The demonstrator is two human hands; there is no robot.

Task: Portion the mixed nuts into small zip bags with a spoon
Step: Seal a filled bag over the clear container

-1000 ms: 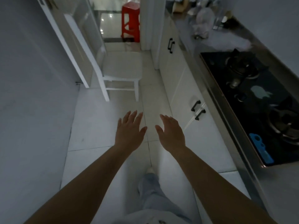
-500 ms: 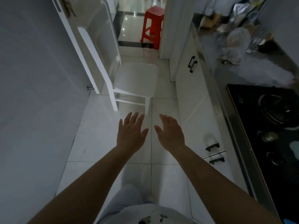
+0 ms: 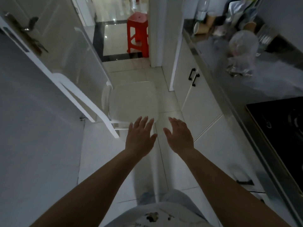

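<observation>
Both hands reach out empty over the kitchen floor, just short of the white chair.

The left hand (image 3: 140,138) and right hand (image 3: 179,136) hang palms down, fingers straight and a little spread, pointing toward the white chair (image 3: 133,102), holding nothing. Right of the chair runs the counter (image 3: 255,89); on it sits a blurred clear heap, perhaps bags (image 3: 241,68), its lie unreadable. Beyond the chair stands a red stool (image 3: 137,32); right of it, the black hob (image 3: 282,125).

Clutter on counter (image 3: 242,51) far up-right of right hand (image 3: 180,136) — blurred, items unreadable; stove (image 3: 278,128) to its right cut by frame edge — chair's (image 3: 132,102) front hidden behind left hand (image 3: 141,138).
</observation>
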